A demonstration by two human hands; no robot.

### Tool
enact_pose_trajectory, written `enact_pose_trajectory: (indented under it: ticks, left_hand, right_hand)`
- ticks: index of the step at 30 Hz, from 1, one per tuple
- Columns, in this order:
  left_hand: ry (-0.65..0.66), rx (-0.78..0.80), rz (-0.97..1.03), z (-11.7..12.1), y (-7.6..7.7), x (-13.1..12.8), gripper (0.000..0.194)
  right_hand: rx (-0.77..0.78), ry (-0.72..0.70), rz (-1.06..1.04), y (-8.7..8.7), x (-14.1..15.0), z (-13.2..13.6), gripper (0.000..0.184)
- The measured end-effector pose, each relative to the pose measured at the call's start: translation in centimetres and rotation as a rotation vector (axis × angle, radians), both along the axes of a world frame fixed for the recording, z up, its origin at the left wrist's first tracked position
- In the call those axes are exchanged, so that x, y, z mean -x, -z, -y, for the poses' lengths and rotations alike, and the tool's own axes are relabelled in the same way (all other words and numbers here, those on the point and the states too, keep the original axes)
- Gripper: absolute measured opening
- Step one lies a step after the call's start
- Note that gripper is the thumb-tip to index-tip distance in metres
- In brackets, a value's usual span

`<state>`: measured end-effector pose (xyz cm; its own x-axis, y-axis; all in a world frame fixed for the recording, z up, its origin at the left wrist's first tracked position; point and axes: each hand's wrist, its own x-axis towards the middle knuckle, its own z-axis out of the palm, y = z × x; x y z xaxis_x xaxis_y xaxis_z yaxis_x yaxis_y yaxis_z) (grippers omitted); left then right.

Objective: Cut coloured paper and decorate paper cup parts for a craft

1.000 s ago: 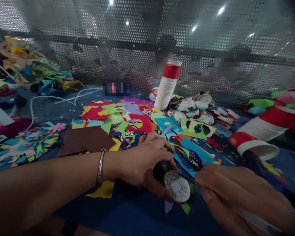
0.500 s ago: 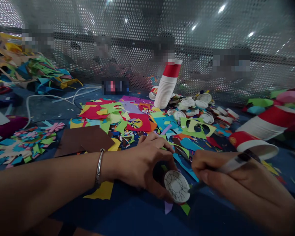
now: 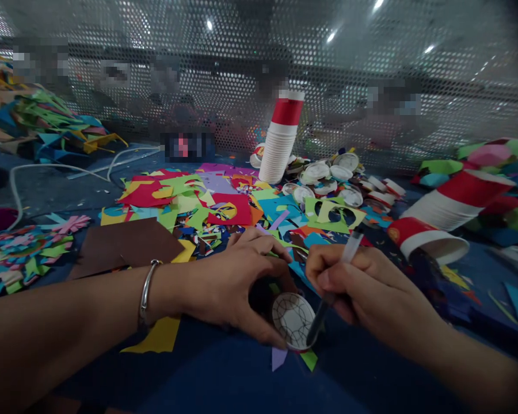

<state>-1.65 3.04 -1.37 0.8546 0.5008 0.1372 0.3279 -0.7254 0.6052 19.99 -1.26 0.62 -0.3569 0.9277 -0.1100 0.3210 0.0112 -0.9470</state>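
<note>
Between the thumb and fingers of my left hand (image 3: 242, 287) is a cut-off paper cup bottom (image 3: 292, 319), its white round face covered with dark lines like a turtle shell. Strips of green paper (image 3: 309, 360) and purple paper (image 3: 278, 359) stick out from under its near rim. My right hand (image 3: 358, 282) is closed around a pen (image 3: 324, 313) with a clear barrel and dark ends. The pen slants down, and its tip is at the right edge of the white disc. A silver bangle (image 3: 147, 293) circles my left wrist.
Coloured paper scraps (image 3: 224, 201) spread beyond my hands. A brown sheet (image 3: 121, 244) lies left. Farther back stand stacked paper cups (image 3: 280, 141) beside a heap of cut cup bottoms (image 3: 328, 175). More cups (image 3: 435, 241) lie at right. A perforated metal screen (image 3: 224, 86) borders the back.
The pen has tipped more upright, and its tip now meets the disc's lower right edge. My right hand has moved left. The whole view has shifted slightly.
</note>
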Motion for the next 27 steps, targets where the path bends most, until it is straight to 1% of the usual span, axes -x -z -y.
enact_pose_trajectory:
  ticks: [4, 9, 12, 16, 19, 23, 27]
  left_hand:
    - [0.016, 0.01, -0.014, 0.0, -0.2, -0.1, 0.053]
    - [0.007, 0.015, -0.013, -0.1, -0.1, -0.2, 0.056]
    - [0.014, 0.008, -0.026, -0.1, -0.1, -0.2, 0.054]
    - [-0.001, 0.01, -0.043, -0.1, -0.1, -0.1, 0.057]
    - [-0.001, 0.01, -0.054, -0.1, -0.1, -0.1, 0.06]
    - [0.004, 0.002, -0.057, -0.1, -0.1, -0.1, 0.06]
    - [0.016, -0.014, -0.024, -0.2, 0.0, -0.1, 0.061]
  right_hand:
    - [-0.003, 0.012, -0.057, 0.0, 0.5, 0.1, 0.017]
    - [0.054, 0.063, -0.092, 0.2, 1.0, 0.4, 0.015]
    - [0.073, 0.088, -0.095, 0.5, 1.2, 0.5, 0.013]
    - [0.106, 0.117, -0.085, 0.7, 1.2, 0.5, 0.014]
    - [0.088, 0.126, -0.096, 0.9, 1.1, 0.5, 0.015]
    - [0.029, 0.139, -0.086, 1.1, 1.0, 0.5, 0.018]
    - [-0.004, 0.141, -0.065, 1.3, 0.8, 0.7, 0.019]
